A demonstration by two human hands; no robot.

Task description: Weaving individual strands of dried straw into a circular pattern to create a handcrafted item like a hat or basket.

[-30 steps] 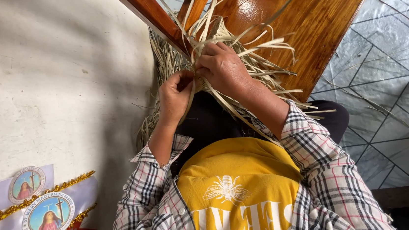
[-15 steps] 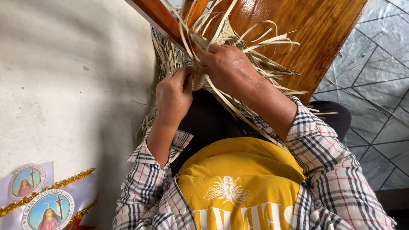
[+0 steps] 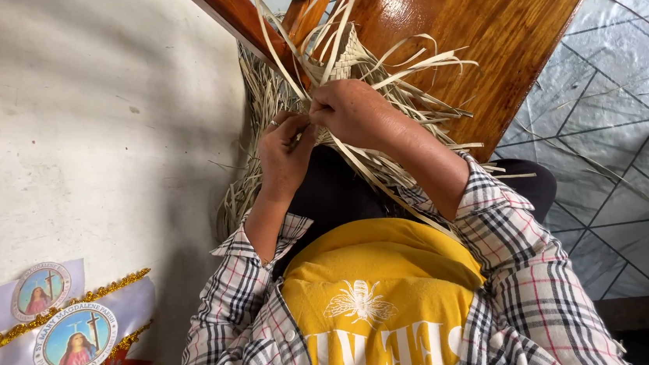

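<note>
Head view — both hands [image 3: 320,139] on straw weave [image 3: 350,67], wall [image 3: 88,107] close alongside.

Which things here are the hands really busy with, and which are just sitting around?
In use:
- left hand and right hand, pinching pale straw strips
- woven straw piece above the hands

Just nearby:
- wooden furniture behind the weaving
- banner with gold trim low on the wall
- tiled floor
</note>
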